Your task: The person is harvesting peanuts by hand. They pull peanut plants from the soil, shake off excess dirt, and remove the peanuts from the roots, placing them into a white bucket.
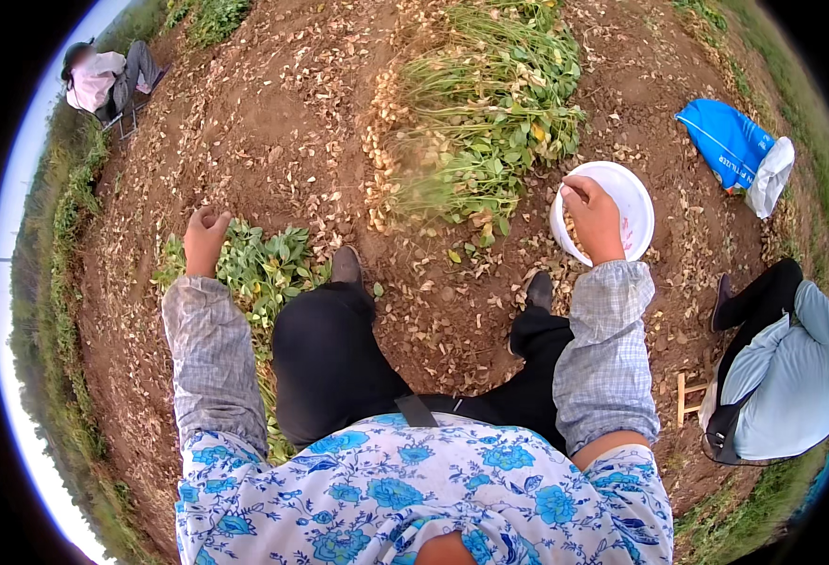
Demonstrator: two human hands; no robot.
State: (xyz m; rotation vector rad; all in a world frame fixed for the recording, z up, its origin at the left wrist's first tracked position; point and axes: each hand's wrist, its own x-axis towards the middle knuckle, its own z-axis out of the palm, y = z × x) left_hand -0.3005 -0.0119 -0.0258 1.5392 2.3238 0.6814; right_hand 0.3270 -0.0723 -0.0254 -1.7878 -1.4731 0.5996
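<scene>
My left hand (206, 239) hovers at the edge of a heap of pulled peanut plants (273, 265) beside my left foot. Its fingers curl loosely, with a gap to the thumb, and nothing shows in it. Over a white plastic bucket (637, 201) is my right hand (594, 222), its thumb and fingers bent close together. Whether it holds anything is hidden. Picked peanuts (571, 229) show inside the bucket, partly behind that hand. Ahead of me lies a long row of peanut plants (492, 120), leaves to the right and clustered peanut pods (384, 152) to the left.
A blue and white woven sack (728, 145) bearing print lies at the right. One person (785, 381) sits close on the right by a wooden frame (690, 399); another (100, 81) sits far left. Dry leaves litter the brown soil (266, 99).
</scene>
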